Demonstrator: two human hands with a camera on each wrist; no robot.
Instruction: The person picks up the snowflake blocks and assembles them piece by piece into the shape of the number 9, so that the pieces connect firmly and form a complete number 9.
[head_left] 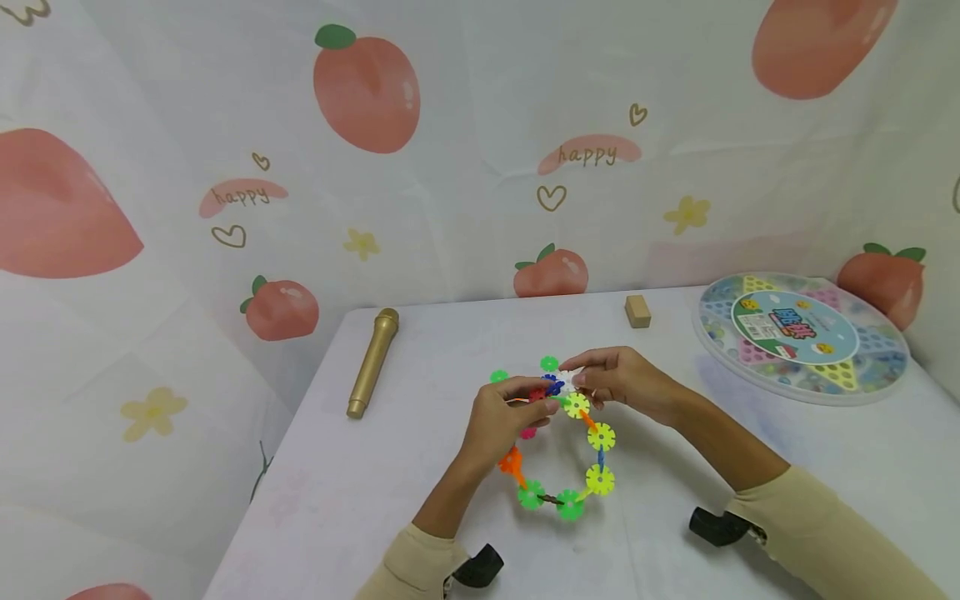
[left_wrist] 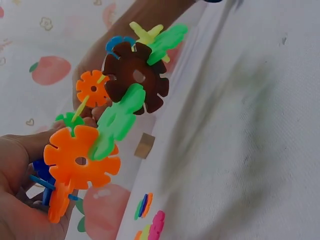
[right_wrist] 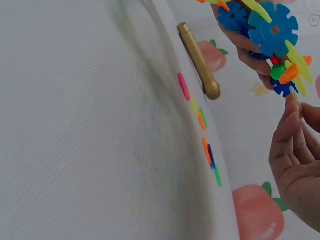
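Note:
A loop of interlocking plastic flower discs (head_left: 600,480), in green, yellow, orange, blue and brown, hangs between the two hands over the white table. My left hand (head_left: 491,425) grips the loop at its upper left, fingers curled round the discs. From the right, my right hand (head_left: 633,385) pinches a white disc (head_left: 567,381) between thumb and fingertips, right at a dark blue disc (right_wrist: 283,88) of the loop. In the left wrist view an orange disc (left_wrist: 60,162) and a brown disc (left_wrist: 120,77) are nearest the camera. The left fingers partly hide the joints they hold.
Loose discs (right_wrist: 183,87) lie in small groups on the table behind the loop. A gold microphone-shaped stick (head_left: 372,364) lies at the left. At the back are a small wooden block (head_left: 637,312) and, farther right, a round Chinese checkers board (head_left: 885,367). A peach-print cloth (head_left: 465,225) hangs behind.

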